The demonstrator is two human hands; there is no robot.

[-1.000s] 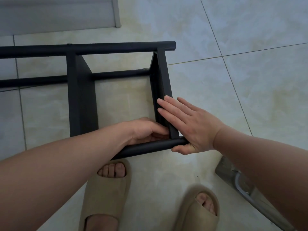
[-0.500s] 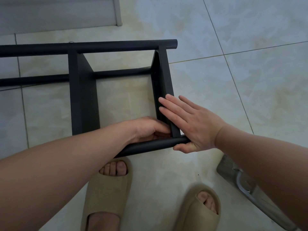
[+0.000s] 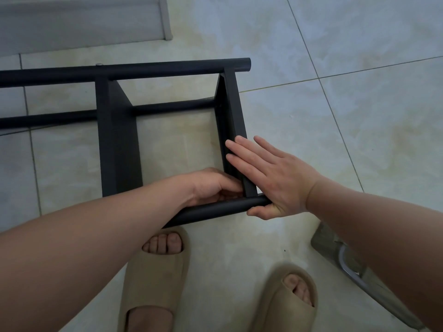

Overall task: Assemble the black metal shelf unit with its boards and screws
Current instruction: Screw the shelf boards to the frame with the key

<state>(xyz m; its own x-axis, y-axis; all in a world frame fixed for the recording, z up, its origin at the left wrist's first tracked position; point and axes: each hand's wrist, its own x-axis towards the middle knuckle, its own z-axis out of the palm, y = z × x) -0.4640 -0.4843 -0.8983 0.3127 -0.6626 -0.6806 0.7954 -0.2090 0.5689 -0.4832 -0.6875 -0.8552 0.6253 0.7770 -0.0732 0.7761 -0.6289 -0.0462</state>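
Fingers straight and flat, my right hand (image 3: 275,180) presses on the outer face of the end board (image 3: 233,111), with the thumb tucked under the tip of the near tube (image 3: 215,210) at that board's foot. My left hand (image 3: 211,188) is on the other side of the end board, fingers curled into the corner where board meets tube. Whether they pinch anything in there I can't tell, it's hidden. The black shelf frame (image 3: 48,75) lies on its side on the tiled floor (image 3: 335,128). The end board runs away from me to the far tube (image 3: 143,70). A second board (image 3: 117,144) stands parallel, left of the end board, and a lower tube (image 3: 172,107) joins the two down by the floor. Nearer me than the end board are my beige sandals (image 3: 155,279), and off to its right a shiny metal piece (image 3: 354,267) lies on the tiles.
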